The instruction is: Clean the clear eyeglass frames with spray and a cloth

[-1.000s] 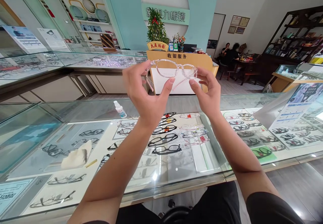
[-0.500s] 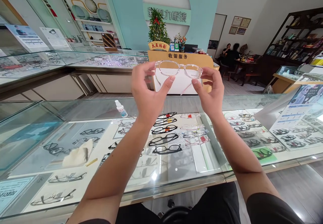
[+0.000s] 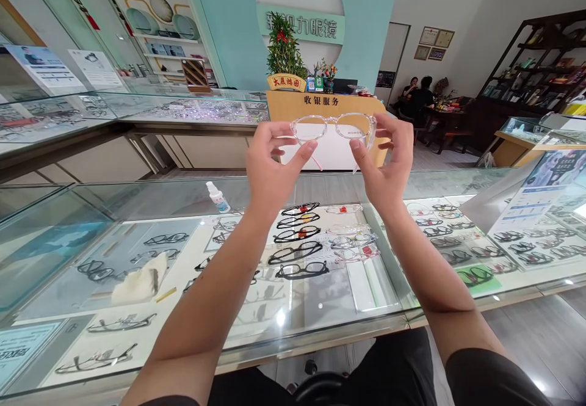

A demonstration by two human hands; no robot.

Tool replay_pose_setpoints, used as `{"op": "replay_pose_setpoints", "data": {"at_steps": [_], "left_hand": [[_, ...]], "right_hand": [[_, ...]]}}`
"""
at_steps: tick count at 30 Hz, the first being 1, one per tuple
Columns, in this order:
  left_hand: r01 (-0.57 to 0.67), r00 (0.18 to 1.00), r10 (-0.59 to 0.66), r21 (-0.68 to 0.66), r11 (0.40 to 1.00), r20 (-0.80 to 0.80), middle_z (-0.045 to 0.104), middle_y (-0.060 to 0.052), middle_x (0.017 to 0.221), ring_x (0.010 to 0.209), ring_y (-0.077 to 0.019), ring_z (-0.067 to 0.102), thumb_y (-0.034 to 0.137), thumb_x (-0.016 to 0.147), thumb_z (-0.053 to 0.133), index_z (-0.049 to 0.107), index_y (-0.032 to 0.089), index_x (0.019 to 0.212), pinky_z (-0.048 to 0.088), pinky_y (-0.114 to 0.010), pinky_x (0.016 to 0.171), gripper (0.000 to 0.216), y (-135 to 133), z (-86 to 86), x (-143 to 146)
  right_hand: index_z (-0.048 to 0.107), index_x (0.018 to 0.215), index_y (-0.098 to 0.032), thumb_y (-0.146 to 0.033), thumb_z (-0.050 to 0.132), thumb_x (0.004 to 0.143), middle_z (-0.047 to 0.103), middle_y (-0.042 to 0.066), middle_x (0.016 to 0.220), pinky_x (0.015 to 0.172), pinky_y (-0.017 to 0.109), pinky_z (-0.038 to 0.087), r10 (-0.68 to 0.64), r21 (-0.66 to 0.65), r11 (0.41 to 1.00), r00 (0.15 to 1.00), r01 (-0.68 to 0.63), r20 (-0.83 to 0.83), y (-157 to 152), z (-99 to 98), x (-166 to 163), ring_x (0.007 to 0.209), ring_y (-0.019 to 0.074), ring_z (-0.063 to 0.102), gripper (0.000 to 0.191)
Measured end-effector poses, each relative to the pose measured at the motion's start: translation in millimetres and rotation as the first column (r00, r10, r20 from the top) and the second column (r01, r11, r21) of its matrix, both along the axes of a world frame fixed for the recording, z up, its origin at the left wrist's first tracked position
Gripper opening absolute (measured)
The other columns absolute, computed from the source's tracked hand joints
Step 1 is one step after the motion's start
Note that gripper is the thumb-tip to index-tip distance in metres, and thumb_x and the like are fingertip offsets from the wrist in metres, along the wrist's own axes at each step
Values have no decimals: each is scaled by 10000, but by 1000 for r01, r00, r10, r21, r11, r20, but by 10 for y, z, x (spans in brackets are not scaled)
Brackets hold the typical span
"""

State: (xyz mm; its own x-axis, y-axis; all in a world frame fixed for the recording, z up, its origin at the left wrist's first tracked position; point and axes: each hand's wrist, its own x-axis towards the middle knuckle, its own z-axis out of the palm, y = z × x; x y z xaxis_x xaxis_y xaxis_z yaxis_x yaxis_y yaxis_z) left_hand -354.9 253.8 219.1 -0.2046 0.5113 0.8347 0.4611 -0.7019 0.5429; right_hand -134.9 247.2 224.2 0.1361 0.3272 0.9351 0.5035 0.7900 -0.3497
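A pair of clear-framed eyeglasses [image 3: 330, 126] is held up in front of me, above the far edge of the glass display case [image 3: 256, 339]. My left hand [image 3: 279, 165] pinches its left end between thumb and fingers. At the right end, my right hand [image 3: 387, 159] grips the frame the same way, thumb near the lower rim. Lettering shows on the right lens, and the temple arms hang down behind the rims. Below my hands, several dark-framed glasses [image 3: 300, 252] and clear-framed glasses [image 3: 354, 241] lie in rows in the case.
A white spray bottle [image 3: 217, 197] stands on the case to the left. A crumpled cream cloth [image 3: 140, 281] lies near the left glasses. An upright printed sign [image 3: 531, 192] stands at right. Beyond are a wooden counter [image 3: 284, 104] and two seated people [image 3: 419, 96].
The eyeglasses have turned: the right side has swung nearer and the lettering now reads reversed. Both hands have shifted slightly right with the glasses.
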Motion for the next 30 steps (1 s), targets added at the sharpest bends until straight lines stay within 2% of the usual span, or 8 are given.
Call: {"op": "replay_pose_setpoints", "data": {"at_steps": [5, 12, 19, 26, 30], "left_hand": [[17, 999, -16, -21, 1000, 31, 797, -86, 1212, 1017, -281, 808, 813, 839, 839, 657, 289, 1198, 612, -435, 842, 661, -18, 13, 10], [-133, 991, 132, 85, 987, 26, 743, -75, 1193, 1037, -296, 732, 759, 838, 868, 639, 295, 1169, 589, -483, 901, 613, -117, 36, 52], [-208, 978, 209, 161, 965, 9, 721, -68, 1180, 1036, -292, 693, 711, 863, 867, 622, 313, 1190, 590, -492, 932, 570, -197, 59, 96], [-224, 973, 229, 202, 953, -2, 703, -83, 1218, 1103, -323, 690, 667, 853, 895, 627, 331, 1257, 578, -531, 991, 589, -214, 53, 91], [-168, 985, 171, 181, 969, 0, 722, -80, 1247, 1151, -323, 703, 668, 874, 876, 617, 334, 1277, 577, -530, 1018, 585, -130, 20, 69]], "right_hand": [[632, 1429, -377, -557, 717, 1039, 682, 112, 1335, 944, 564, 629, -31, 26, 999, 999, 30, 22, 2, 8, 5, 1179, 327, 677, 438], [648, 1404, -377, -544, 701, 1047, 716, 85, 1313, 942, 512, 611, 64, -45, 997, 997, -61, 46, 88, -28, 45, 1174, 299, 699, 397], [665, 1384, -371, -513, 703, 1039, 750, 71, 1334, 939, 500, 608, 96, -76, 993, 995, -94, 23, 124, -54, 43, 1165, 282, 724, 375], [670, 1386, -368, -533, 687, 1044, 759, 69, 1332, 954, 501, 615, 103, -75, 992, 994, -100, 35, 155, -72, 32, 1165, 282, 727, 380], [659, 1392, -368, -556, 697, 1036, 745, 72, 1325, 968, 512, 609, 94, -63, 994, 995, -92, 25, 127, -53, 40, 1167, 289, 721, 404]]}}
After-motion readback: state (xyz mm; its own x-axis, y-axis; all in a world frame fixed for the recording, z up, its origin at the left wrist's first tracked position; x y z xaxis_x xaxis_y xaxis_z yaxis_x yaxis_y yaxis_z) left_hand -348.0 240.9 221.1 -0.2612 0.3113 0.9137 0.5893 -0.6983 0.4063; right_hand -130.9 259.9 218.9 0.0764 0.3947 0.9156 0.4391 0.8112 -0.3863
